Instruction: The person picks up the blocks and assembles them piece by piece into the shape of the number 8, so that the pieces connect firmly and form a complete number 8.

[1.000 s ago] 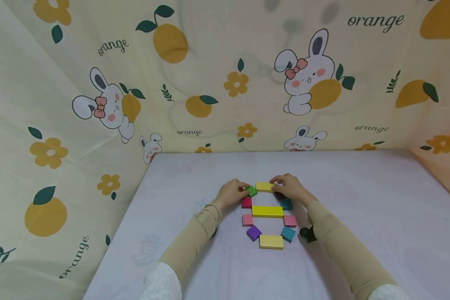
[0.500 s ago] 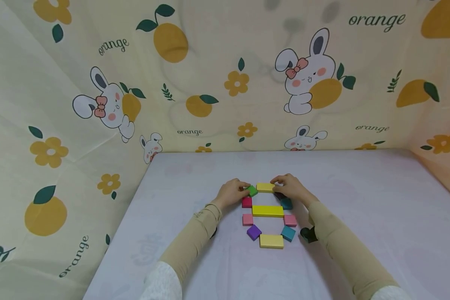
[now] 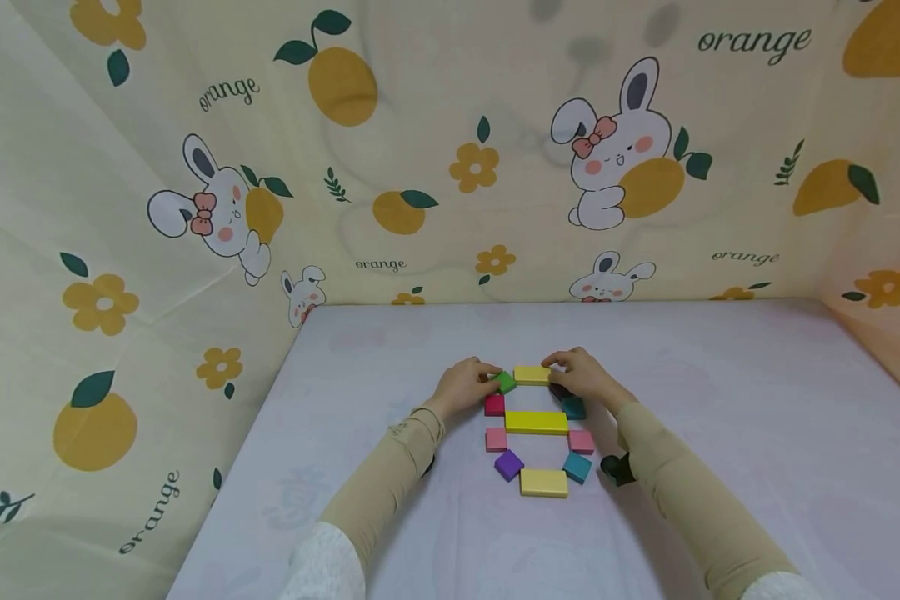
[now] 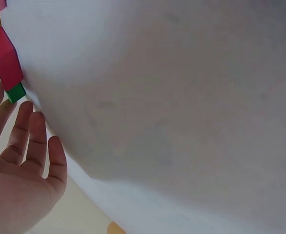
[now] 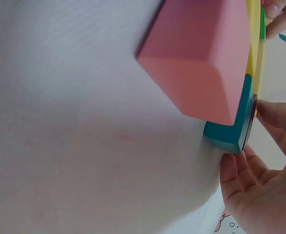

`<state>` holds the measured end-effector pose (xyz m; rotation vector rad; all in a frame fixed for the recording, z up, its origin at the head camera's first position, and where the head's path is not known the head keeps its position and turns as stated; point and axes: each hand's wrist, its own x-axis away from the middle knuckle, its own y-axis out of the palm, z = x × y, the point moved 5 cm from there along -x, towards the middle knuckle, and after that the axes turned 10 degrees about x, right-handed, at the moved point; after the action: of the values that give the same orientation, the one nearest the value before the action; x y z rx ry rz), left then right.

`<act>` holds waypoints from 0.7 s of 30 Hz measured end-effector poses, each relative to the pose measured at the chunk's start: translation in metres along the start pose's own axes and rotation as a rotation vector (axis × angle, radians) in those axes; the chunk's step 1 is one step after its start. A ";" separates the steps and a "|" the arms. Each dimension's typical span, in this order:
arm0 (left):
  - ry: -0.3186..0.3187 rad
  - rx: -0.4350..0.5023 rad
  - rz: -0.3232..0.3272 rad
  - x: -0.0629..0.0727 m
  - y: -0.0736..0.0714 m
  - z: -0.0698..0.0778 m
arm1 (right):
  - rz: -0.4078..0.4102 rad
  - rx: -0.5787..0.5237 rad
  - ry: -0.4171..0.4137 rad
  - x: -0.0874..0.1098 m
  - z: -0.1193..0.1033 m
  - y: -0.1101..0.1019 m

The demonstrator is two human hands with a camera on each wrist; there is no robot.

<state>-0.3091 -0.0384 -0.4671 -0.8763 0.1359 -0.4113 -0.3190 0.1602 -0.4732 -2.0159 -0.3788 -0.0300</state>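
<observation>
My left hand (image 3: 465, 387) pinches a small green block (image 3: 505, 382) set at an angle at the upper left of a block outline; the left wrist view shows that hand beside a red block (image 4: 5, 58). On the other side, my right hand (image 3: 581, 377) holds a dark block (image 3: 559, 391), mostly hidden under its fingers, with fingertips at the right end of a pale yellow block (image 3: 531, 376). A teal block (image 5: 228, 129) lies just nearer than the dark one in the right wrist view.
Nearer in the outline lie a long yellow block (image 3: 536, 422), pink blocks (image 3: 497, 440) on both sides, a purple block (image 3: 509, 466), another teal block (image 3: 577, 467) and a pale yellow block (image 3: 543, 483). A patterned cloth (image 3: 420, 167) hangs behind the white table (image 3: 720, 467).
Both hands stay at the far corners of the outline. The blocks and hands show only a very slight shift, along with the whole view.
</observation>
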 end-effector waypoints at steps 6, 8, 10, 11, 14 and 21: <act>-0.009 0.005 0.003 0.000 0.000 0.000 | 0.015 -0.005 0.011 -0.004 0.003 0.001; -0.011 0.002 0.001 0.000 0.000 0.000 | 0.025 -0.010 0.014 -0.005 0.005 0.001; -0.011 -0.001 0.001 -0.001 0.000 0.000 | 0.028 -0.009 0.018 -0.006 0.006 0.002; -0.011 0.000 0.000 -0.001 0.000 -0.001 | 0.028 -0.008 0.017 -0.006 0.006 0.002; -0.010 -0.003 0.001 -0.002 0.001 -0.002 | 0.024 -0.006 0.015 -0.006 0.006 0.003; -0.012 -0.012 -0.004 -0.002 0.001 -0.004 | 0.021 -0.003 0.004 -0.004 0.005 0.002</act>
<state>-0.3116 -0.0393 -0.4704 -0.8906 0.1253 -0.4094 -0.3234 0.1624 -0.4778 -2.0222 -0.3556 -0.0215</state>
